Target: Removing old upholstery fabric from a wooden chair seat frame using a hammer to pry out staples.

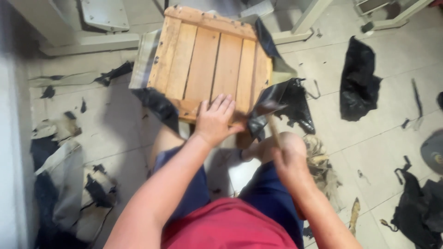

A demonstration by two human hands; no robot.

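- Red shirt (230,226) and dark blue shorts (267,193) fill the bottom of my view, closest to me, well below the wooden crate.
- My left hand (214,121) lies palm down on the near edge of the wooden crate (210,64), fingers spread flat and gripping nothing.
- My right hand (288,159) is closed around the handle of a hammer (272,121), just to the right of the crate's near corner; the hammer is blurred, its head near that corner.
- The crate stands between my knees on the floor, its slatted face turned up toward me, planks running away from me.
- Torn black plastic sheet (288,99) hangs off the crate's right side, and another strip (159,107) trails off its near left corner.
- A larger piece of black plastic (357,80) lies on the pale tiled floor (387,138), well to the right of the crate.
- Scraps of black and grey sheeting (69,184) are heaped to the left of the crate, nearer to me.
- Pale metal frames (92,27) stand beyond the crate's far left corner.
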